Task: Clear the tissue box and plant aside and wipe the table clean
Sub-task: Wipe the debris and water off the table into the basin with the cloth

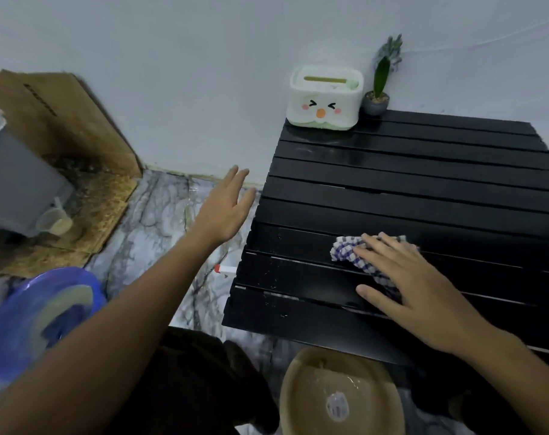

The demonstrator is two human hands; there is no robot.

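Pressing flat on a blue-checked cloth [365, 255], the right hand [414, 287] keeps its fingers [380, 243] spread and straight, pinning the bunched rag to the black slatted surface [423, 189] near its front edge, a hold made for wiping rather than lifting. The left hand [226, 208] hangs in the air off the surface's left side, fingers released and holding nothing, seemingly for balance. Over at the far corner against the wall sit the tissue box [325, 98] with its cartoon face and, just beside it, the small potted plant [378, 95], out of the cloth's way. A tan basin [340, 394] with water waits on the floor below, handy for rinsing, and a blue basin [31, 315] lies to the left.
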